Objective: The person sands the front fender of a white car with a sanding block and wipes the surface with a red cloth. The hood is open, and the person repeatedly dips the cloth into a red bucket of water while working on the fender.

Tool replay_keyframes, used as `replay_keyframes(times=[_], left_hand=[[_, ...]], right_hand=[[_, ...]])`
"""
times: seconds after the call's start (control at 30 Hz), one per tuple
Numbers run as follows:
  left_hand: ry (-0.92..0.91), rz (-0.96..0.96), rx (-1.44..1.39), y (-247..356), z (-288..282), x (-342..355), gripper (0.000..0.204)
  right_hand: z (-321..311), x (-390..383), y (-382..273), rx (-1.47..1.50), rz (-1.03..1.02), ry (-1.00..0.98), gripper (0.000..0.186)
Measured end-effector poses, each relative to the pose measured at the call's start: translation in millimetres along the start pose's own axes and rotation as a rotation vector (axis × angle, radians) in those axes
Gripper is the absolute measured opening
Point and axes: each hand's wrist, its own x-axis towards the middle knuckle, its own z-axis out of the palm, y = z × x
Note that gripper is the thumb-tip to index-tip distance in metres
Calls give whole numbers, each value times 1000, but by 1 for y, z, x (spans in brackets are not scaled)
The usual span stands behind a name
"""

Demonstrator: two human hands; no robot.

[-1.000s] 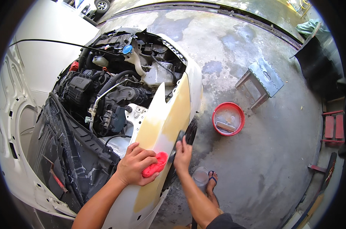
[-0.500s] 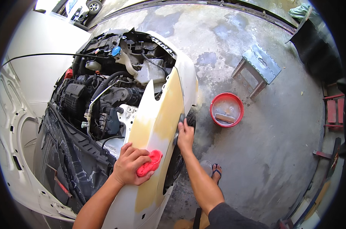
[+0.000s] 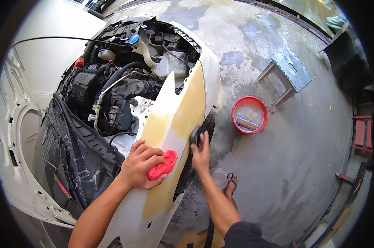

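My left hand (image 3: 140, 166) is closed around a bunched, wet-looking red cloth (image 3: 163, 164) and rests on top of the white front fender (image 3: 175, 131). Broad yellowish patches cover much of that fender's surface. At the fender's outer side, above the wheel arch, my right hand (image 3: 201, 156) grips a dark block (image 3: 196, 135), which looks like a sanding block. The block lies against or just beside the panel; whether it touches cannot be made out. Its fingers are slightly blurred, and the block's working face is hidden.
Left of the fender lies the exposed engine bay (image 3: 116, 82), with the raised hood (image 3: 21, 120) beyond. On the concrete floor stand a red basin (image 3: 266, 120) with water and a block inside, a grey folding stool (image 3: 292, 70) and a pale container (image 3: 220, 177) by my foot.
The dark block has tilted, showing more of its broad side, and my right-hand fingers have shifted on it. My left hand keeps the red cloth on the fender. The whole view has moved slightly.
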Motion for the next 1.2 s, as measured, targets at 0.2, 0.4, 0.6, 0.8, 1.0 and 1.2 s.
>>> replay_keyframes(times=[0.2, 0.4, 0.6, 0.8, 1.0, 1.2], left_hand=[[13, 29, -24, -2, 0, 3, 35], [13, 18, -43, -1, 0, 2, 35], [15, 18, -36, -2, -1, 2, 36], [29, 19, -49, -3, 1, 2, 36], [20, 22, -34, -1, 0, 4, 35], [7, 24, -32, -2, 0, 5, 36]], right_hand=[[-11, 17, 2, -490, -257, -39, 61], [-11, 11, 2, -412, -149, -93, 57], [-14, 76, 3, -358, -101, -64, 53], [-14, 37, 4, -439, -19, -105, 58], [-19, 57, 0, -450, -160, -92, 55], [-11, 42, -7, -482, -256, -55, 56]])
